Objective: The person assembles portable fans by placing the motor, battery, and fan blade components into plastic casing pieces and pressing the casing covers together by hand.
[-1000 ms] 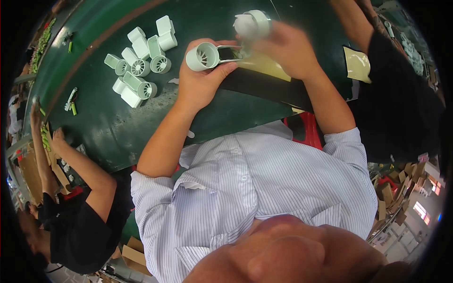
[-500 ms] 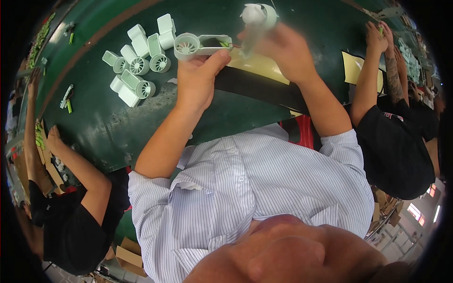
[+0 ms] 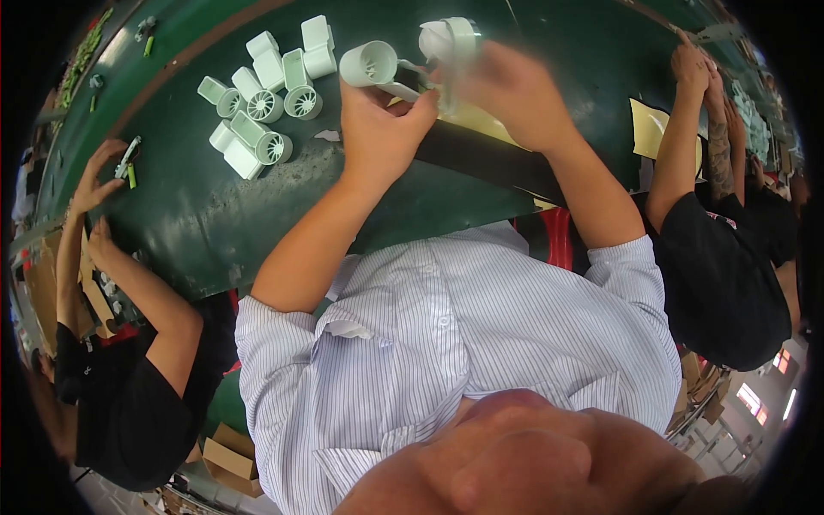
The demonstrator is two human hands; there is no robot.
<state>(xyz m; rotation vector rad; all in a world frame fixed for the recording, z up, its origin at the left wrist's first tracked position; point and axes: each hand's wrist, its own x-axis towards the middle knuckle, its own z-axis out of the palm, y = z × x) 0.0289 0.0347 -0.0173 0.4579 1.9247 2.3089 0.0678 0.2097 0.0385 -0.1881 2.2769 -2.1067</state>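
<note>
Green table point(image 3: 566, 43) on my feed, left hand point(image 3: 382, 129) gripping a pale-green cup point(image 3: 367, 64), blurred right hand point(image 3: 519, 90) apparently holding a whitish part point(image 3: 461, 43): close two-handed fitting, I judge, calling for steadiness.

held casing point(image 3: 369, 64): pale green plastic, smooth, low sheen | grouped casings point(image 3: 269, 70): similar plastic, smooth, satin | desk point(image 3: 215, 210): green, smooth, softly shiny, scuffed near the casings | yellow sheet point(image 3: 485, 123): glossy, smooth | black strip point(image 3: 481, 159): matt | shirt point(image 3: 481, 318): striped cloth, matt, creased | stool point(image 3: 558, 240): shiny red plastic | box point(image 3: 230, 463): brown cardboard, matt | co-worker's sleeve point(image 3: 159, 399): black cloth, matt
</note>
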